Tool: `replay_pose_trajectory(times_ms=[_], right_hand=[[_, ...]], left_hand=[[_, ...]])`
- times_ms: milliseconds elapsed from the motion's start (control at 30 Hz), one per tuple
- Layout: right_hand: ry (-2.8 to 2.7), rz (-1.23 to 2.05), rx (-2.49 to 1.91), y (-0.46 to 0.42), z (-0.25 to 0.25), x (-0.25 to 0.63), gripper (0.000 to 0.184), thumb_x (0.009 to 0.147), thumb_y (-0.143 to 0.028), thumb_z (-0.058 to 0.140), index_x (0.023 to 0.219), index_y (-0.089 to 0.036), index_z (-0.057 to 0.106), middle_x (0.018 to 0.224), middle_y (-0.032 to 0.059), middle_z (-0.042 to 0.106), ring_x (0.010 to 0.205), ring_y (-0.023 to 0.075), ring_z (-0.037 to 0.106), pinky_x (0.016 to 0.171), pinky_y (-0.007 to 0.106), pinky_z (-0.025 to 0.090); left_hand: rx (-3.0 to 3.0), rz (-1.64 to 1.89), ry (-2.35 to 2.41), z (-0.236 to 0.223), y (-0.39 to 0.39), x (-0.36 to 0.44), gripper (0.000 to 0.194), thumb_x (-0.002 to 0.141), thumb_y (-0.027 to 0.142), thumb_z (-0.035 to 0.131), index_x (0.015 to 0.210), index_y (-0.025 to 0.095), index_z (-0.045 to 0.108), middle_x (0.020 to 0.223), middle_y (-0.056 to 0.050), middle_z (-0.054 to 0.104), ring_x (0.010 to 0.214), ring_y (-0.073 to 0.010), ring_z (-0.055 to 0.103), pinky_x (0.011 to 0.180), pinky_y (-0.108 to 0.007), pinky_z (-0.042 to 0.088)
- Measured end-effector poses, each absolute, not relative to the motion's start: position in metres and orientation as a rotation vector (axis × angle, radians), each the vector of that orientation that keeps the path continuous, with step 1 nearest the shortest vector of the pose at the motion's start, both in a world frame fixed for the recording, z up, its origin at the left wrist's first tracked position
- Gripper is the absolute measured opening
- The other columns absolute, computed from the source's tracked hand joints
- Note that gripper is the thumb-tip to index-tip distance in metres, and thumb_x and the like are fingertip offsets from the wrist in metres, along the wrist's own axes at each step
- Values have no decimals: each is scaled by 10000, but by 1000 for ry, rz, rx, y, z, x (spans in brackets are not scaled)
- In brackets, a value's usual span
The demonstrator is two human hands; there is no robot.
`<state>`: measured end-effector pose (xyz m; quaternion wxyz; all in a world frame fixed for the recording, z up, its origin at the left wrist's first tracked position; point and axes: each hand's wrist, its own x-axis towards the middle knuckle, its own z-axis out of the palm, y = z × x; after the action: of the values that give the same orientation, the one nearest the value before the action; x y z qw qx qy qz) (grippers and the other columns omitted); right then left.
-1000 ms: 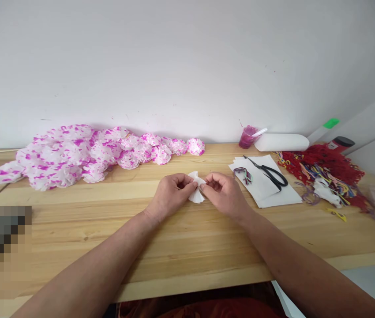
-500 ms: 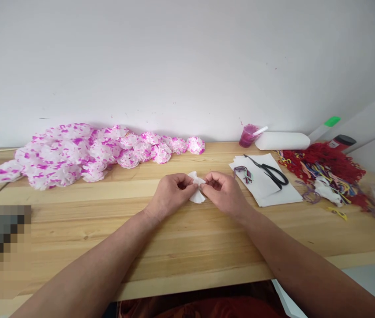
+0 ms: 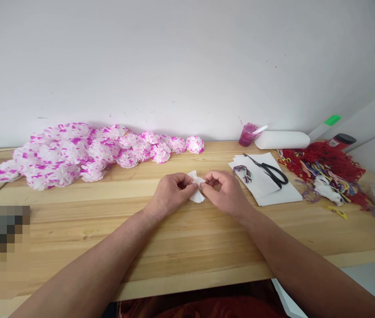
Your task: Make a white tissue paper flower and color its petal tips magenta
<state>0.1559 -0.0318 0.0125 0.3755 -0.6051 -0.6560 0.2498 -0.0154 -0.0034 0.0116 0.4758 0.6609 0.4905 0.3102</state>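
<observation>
Above the middle of the wooden table, a small white pleated paper piece (image 3: 196, 195) is pinched at its waist and fans out toward me and away from me. My left hand (image 3: 172, 192) grips it from the left between thumb and fingertips. From the right, my right hand (image 3: 222, 191) pinches the same paper, its fingers curled. The fingertips cover part of the paper's narrow middle, so I cannot make out whether a thread is there.
White-and-magenta paper flowers (image 3: 55, 154) are heaped along the wall. To the right, black scissors (image 3: 271, 173) and a thread bundle (image 3: 243, 172) lie on white paper sheets (image 3: 260, 190). Behind stand a cup of magenta liquid (image 3: 247, 136) and a white roll (image 3: 282, 140), near red yarn (image 3: 329, 163).
Almost nothing differs. Both hands keep their pinch on the white paper in the same place, and the view has shifted very slightly.
</observation>
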Motion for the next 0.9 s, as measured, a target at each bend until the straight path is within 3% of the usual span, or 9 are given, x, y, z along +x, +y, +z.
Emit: replay_pose_trajectory(times_ms=[500,900], right_hand=[[-1816,308,-1439,-32,10,159,57,760,-202,659,769,-229,610,775,8,686,821,204,588,823,353,416],[-1802,389,-1471,-32,13,160,65,757,-181,653,743,-225,606,826,11,701,882,210,586,849,353,403]], left_hand=[[1626,763,1186,8,-2,-16,254,759,413,665,700,168,628,629,21,596,554,-105,476,512,-222,356],[1652,765,1174,6,-2,-17,223,769,389,647,720,173,621,651,11,613,568,-114,500,514,-222,364]])
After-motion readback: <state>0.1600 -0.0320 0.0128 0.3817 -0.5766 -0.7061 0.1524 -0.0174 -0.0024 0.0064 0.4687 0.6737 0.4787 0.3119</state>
